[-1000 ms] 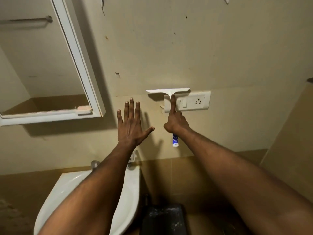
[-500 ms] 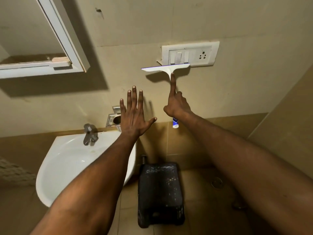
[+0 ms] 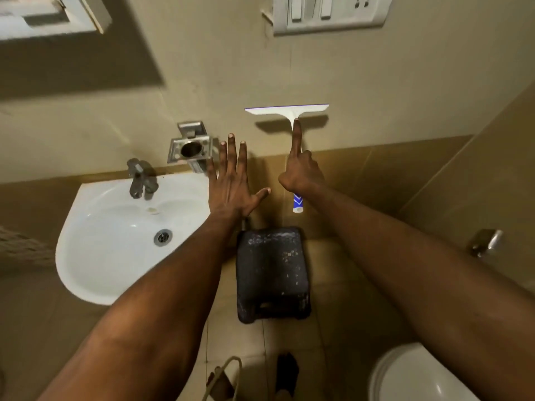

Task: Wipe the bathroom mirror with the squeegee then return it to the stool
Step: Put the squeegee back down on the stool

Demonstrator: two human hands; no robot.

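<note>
My right hand grips the white squeegee by its handle, index finger stretched up along the stem. The blade is level and points at the wall; the handle's blue-patterned end sticks out below my fist. My left hand is held flat with fingers spread, holding nothing, over the sink's right edge. The black stool stands on the floor directly below both hands. Only the lower right corner of the white mirror frame shows at the top left.
A white sink with a metal tap is at the left, with a steel wall holder above it. A switch plate is on the wall at top. A toilet is at the bottom right, a wall fitting at the right.
The view has tilted down from the mirror toward the floor. Both hands and the squeegee have lowered along the wall, and the stool and toilet have come into view.
</note>
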